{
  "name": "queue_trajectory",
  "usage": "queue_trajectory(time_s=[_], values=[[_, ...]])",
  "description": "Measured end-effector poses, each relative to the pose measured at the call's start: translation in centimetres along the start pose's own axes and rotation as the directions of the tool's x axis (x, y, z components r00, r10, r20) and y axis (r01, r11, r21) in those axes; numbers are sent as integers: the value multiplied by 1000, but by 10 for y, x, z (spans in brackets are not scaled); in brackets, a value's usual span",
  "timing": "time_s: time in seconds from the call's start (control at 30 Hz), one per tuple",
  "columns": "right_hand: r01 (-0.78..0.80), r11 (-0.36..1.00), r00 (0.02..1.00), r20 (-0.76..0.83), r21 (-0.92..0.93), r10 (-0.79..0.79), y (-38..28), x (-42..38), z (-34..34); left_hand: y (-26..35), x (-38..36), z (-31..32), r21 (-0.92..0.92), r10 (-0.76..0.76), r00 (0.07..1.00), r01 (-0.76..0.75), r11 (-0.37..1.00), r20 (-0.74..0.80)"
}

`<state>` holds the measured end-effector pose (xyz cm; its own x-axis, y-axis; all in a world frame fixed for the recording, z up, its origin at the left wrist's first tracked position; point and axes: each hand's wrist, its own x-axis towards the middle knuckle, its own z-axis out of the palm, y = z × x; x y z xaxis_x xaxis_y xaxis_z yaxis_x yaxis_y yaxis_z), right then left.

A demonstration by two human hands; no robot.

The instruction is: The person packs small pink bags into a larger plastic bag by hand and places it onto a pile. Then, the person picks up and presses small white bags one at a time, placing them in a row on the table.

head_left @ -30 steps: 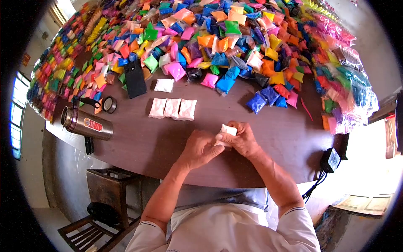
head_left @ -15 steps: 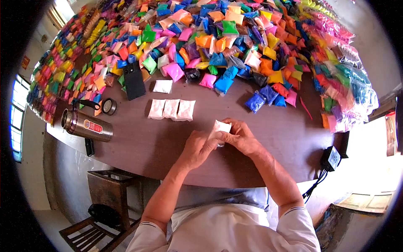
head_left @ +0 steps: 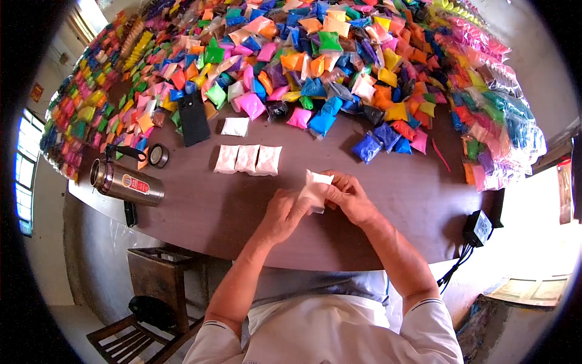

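Note:
Between my two hands is a small pale packet (head_left: pixel 314 187), white to light pink, in clear plastic wrap. My left hand (head_left: pixel 284 213) grips its left side, the thumb lying along the lower edge. On the other side my right hand (head_left: pixel 350 197) pinches it with the thumb in front and the fingers behind, partly hidden. Left of my hands, three pale packets (head_left: pixel 247 159) lie in a row on the table (head_left: pixel 200 206). A single white packet (head_left: pixel 235 127) rests just above that row.
A large heap of colourful packets (head_left: pixel 330 41) covers the table's far side. At left are a black phone (head_left: pixel 194 119), a steel flask (head_left: pixel 130 185) lying on its side and its lid (head_left: pixel 159 155). Blue packets (head_left: pixel 368 147) lie at right; a black box with cables (head_left: pixel 478 229) sits at the right edge.
The packet in my hands is tilted slightly differently, and my right thumb has shifted up a little, showing more of its front. The things on the table have stayed put.

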<state>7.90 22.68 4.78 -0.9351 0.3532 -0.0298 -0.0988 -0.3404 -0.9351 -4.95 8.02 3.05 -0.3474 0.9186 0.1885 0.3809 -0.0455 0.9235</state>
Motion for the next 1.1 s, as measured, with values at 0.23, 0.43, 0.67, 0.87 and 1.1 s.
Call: queue_trajectory(time_s=[0.23, 0.43, 0.67, 0.87, 1.1], values=[[28, 997, 1000, 1, -78, -28, 20, 1, -9, -4, 1, 3, 241, 160, 987, -155, 958, -1], [41, 998, 999, -12, -47, -42, 16, 2, 1, -2, -1, -1, 129, 45, 999, -48, 990, 27], [39, 992, 997, -54, -119, -46, 24, 1, -5, 0, 5, 5, 293, 265, 964, -243, 925, -35], [-51, 997, 990, 132, 61, 42, 36, -1, -31, -5, 1, 2, 62, 70, 998, -69, 996, -1], [-109, 968, 984, 162, 228, 73, 18, 0, -21, 4, 3, 0, 72, 102, 994, -100, 992, -24]])
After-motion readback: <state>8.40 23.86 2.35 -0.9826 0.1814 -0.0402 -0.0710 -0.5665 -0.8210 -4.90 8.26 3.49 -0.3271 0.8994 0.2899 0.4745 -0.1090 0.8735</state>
